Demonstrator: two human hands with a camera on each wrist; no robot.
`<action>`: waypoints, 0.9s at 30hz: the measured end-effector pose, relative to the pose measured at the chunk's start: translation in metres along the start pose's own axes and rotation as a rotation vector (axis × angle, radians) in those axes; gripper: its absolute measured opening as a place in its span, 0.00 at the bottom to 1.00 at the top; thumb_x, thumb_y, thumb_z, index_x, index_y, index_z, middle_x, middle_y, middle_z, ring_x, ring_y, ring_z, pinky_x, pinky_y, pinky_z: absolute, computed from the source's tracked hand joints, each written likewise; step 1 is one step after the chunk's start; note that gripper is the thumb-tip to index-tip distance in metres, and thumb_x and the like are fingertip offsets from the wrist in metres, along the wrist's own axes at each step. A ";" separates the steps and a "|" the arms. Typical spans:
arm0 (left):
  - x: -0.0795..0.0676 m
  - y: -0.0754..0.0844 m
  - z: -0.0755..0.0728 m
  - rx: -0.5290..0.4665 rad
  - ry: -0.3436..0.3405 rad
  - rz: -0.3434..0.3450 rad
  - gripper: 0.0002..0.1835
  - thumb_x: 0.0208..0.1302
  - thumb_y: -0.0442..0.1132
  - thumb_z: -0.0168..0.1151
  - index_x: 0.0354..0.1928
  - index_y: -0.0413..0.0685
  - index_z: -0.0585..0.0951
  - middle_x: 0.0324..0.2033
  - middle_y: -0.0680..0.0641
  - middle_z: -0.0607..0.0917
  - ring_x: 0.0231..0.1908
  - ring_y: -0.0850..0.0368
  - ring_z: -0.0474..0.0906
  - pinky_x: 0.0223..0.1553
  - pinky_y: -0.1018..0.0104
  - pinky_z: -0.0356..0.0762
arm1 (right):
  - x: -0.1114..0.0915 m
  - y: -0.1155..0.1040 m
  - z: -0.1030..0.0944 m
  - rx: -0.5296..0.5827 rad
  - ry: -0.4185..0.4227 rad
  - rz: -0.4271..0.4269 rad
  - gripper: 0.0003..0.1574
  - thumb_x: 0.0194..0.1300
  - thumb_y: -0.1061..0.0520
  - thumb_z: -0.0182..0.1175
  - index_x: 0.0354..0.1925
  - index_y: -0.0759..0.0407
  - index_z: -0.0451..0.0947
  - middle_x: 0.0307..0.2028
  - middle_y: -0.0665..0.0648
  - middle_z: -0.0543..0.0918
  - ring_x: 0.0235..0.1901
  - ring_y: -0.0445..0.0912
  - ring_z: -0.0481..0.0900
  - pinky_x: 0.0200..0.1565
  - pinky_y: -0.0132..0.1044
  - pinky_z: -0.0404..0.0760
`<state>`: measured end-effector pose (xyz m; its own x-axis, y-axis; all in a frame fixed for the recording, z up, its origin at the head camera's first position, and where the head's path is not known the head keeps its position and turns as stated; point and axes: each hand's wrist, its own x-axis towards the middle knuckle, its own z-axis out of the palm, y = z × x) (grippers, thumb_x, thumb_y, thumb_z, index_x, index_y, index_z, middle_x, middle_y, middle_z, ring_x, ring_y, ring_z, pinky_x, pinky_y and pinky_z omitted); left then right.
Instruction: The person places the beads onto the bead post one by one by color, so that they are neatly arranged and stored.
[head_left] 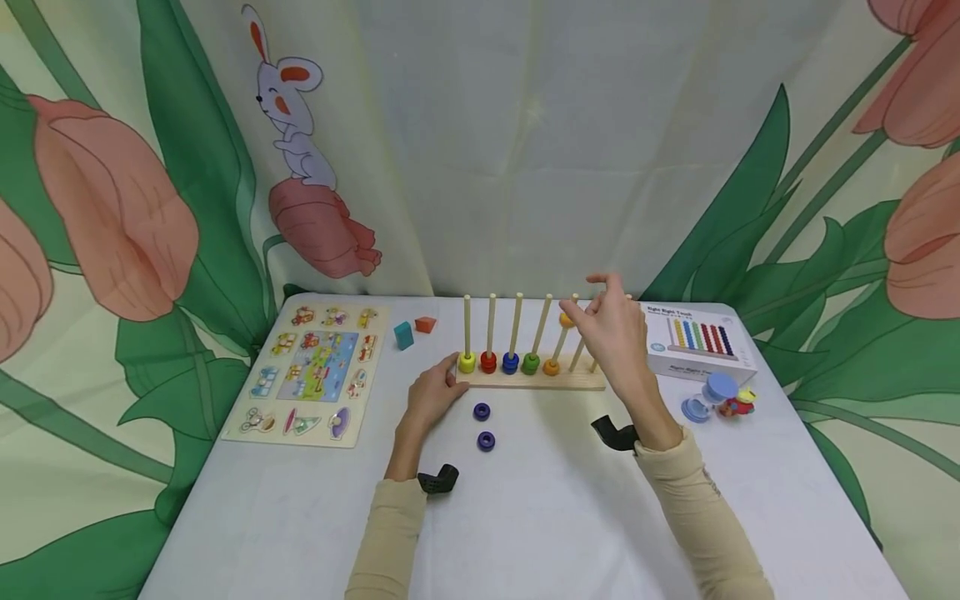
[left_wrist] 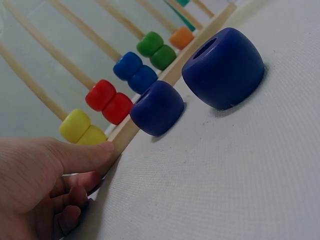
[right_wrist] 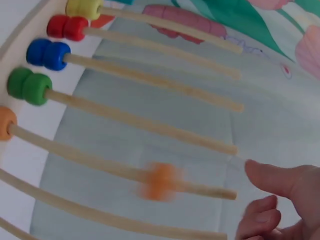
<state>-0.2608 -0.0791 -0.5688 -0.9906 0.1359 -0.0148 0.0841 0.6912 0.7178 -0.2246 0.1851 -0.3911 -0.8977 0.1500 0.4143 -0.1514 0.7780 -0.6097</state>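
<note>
A wooden bead rack [head_left: 536, 382] with a row of upright pegs stands on the table. Pairs of yellow [left_wrist: 75, 126], red [left_wrist: 100, 95], blue [left_wrist: 128, 65] and green beads [left_wrist: 150, 44] sit at the feet of the first pegs. One orange bead [head_left: 551, 367] rests at the bottom of its peg. Higher on that peg is another orange bead [right_wrist: 161, 181], blurred. My right hand [head_left: 617, 337] is just beyond the peg's tip, apart from the bead, thumb and index finger spread. My left hand [head_left: 432, 392] grips the base's left end, thumb against its edge.
Two dark blue beads [head_left: 482, 412] lie in front of the rack. To the left are a picture puzzle board [head_left: 300, 433] and teal [head_left: 403, 335] and orange blocks [head_left: 425, 324]. A product box [head_left: 701, 367], light-blue round pieces [head_left: 721, 386] and a small colourful figure [head_left: 738, 405] are at right.
</note>
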 end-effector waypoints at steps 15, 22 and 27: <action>0.002 0.001 0.001 0.016 -0.013 -0.024 0.35 0.60 0.49 0.66 0.68 0.51 0.68 0.22 0.52 0.75 0.22 0.57 0.69 0.27 0.63 0.62 | -0.087 0.014 0.086 0.059 -0.502 0.020 0.29 0.54 0.48 0.71 0.48 0.56 0.70 0.17 0.48 0.74 0.14 0.42 0.69 0.19 0.37 0.66; 0.004 0.000 0.001 0.024 -0.012 -0.014 0.35 0.60 0.49 0.66 0.68 0.51 0.68 0.23 0.53 0.75 0.22 0.57 0.69 0.27 0.63 0.63 | -0.110 0.018 0.117 0.004 -0.768 -0.076 0.29 0.50 0.48 0.73 0.47 0.53 0.71 0.17 0.46 0.74 0.16 0.40 0.71 0.20 0.37 0.68; 0.004 -0.001 0.000 0.021 -0.006 -0.012 0.35 0.60 0.49 0.66 0.68 0.51 0.68 0.22 0.52 0.75 0.22 0.57 0.68 0.26 0.63 0.62 | -0.116 0.019 0.127 -0.048 -0.787 -0.113 0.24 0.50 0.48 0.73 0.44 0.51 0.74 0.17 0.46 0.73 0.17 0.40 0.70 0.20 0.36 0.67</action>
<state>-0.2646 -0.0794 -0.5700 -0.9909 0.1318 -0.0271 0.0749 0.7077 0.7025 -0.1754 0.1047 -0.5363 -0.9094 -0.3923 -0.1380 -0.2568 0.7908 -0.5556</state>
